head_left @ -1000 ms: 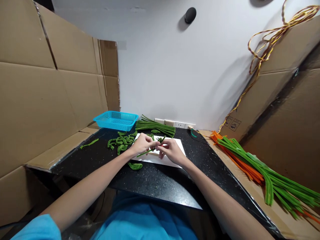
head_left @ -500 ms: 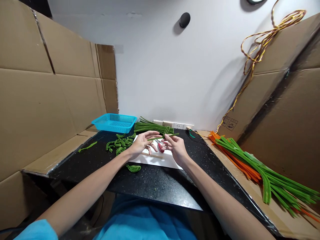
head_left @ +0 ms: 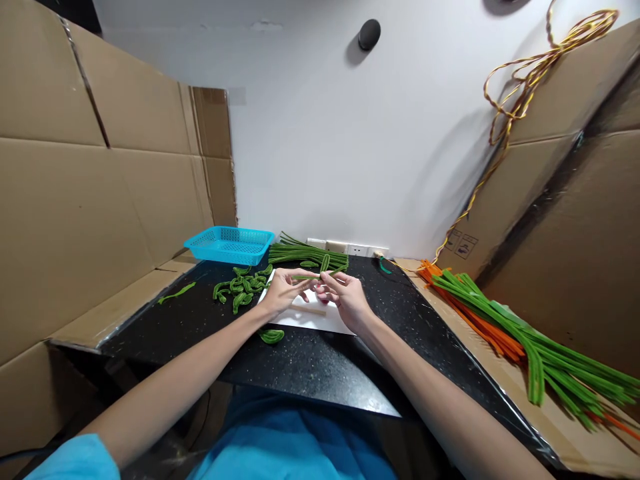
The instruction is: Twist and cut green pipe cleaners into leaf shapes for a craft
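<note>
Stem between left hand and right hand

1. Thin green fuzzy wire stem: dark green throughout.
2. Black stone tabletop: fine pale speckles.
3. Turquoise plastic lattice basket: one colour.
4. White flat rectangular board: plain.
5. Long fuzzy stem bundle: green over orange.

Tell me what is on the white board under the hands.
A thin wooden stick lies on the white board. The left hand and right hand, pinching a green stem above it, hide its far part.
</note>
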Demonstrator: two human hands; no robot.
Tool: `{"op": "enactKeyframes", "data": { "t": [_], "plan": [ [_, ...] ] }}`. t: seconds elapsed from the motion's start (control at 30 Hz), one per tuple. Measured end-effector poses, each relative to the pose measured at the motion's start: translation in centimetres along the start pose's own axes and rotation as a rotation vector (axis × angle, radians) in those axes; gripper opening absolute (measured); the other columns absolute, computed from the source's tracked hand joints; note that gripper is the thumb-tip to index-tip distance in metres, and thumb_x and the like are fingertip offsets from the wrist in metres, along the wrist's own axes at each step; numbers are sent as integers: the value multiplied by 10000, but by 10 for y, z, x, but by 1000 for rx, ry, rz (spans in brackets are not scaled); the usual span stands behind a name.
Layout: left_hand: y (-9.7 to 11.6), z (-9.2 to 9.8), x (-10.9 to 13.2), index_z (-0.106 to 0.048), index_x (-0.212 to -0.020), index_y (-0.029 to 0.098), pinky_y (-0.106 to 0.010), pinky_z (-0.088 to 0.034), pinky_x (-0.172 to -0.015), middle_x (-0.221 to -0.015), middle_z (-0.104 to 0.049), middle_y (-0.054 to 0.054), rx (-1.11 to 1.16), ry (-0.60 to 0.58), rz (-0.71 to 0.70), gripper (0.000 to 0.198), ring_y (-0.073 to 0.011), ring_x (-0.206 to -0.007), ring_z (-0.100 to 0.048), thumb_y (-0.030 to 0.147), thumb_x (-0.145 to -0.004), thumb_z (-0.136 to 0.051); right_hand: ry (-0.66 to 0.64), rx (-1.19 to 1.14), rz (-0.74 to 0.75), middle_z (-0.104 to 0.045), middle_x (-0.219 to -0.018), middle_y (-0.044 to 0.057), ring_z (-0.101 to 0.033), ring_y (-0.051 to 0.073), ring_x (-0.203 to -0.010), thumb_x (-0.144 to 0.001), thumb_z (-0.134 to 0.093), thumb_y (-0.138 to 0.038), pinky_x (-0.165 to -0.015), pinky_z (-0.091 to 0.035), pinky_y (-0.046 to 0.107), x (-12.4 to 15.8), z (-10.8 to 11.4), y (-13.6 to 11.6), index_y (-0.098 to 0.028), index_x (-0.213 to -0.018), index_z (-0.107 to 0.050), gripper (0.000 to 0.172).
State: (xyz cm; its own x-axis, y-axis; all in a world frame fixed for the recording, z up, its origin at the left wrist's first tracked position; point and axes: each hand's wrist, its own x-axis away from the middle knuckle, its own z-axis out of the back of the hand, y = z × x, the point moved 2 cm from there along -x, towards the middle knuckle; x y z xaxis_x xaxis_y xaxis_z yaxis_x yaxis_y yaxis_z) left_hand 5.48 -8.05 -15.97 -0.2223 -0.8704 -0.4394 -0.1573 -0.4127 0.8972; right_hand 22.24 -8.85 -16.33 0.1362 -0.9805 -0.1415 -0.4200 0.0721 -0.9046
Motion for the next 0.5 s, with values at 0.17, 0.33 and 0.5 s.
{"op": "enactKeyframes", "data": {
  "t": [0.17,0.33,0.5],
  "plan": [
    [-2,0,-2,-825,-829,90,-218,-521,-393,-773,-762,-100,-9,19,5,486,-136,-568,-631,516,-628,-947,-46,50,20,-717,-666,52,-645,115,-547,-594,-1001,-464,-513,-515,209,3,-3,1,-119,-769,-726,474],
    [-5,2,-4,-808,-871,94,-201,-470,-349,-618,-677,-35,-3,62,29,524,-112,-492,-571,514,-598,-964,-7,62,73,-713,-653,63,-638,136,-512,-601,-983,-514,-465,-456,229,2,-2,3,-119,-739,-711,499],
    [-5,5,-4,-773,-821,95,-190,-445,-352,-579,-638,-16,-11,86,34,530,-104,-476,-555,557,-622,-941,-33,102,71,-743,-683,102,-651,146,-513,-628,-963,-537,-456,-462,235,1,-1,3,-113,-753,-724,502]
  ]
}}
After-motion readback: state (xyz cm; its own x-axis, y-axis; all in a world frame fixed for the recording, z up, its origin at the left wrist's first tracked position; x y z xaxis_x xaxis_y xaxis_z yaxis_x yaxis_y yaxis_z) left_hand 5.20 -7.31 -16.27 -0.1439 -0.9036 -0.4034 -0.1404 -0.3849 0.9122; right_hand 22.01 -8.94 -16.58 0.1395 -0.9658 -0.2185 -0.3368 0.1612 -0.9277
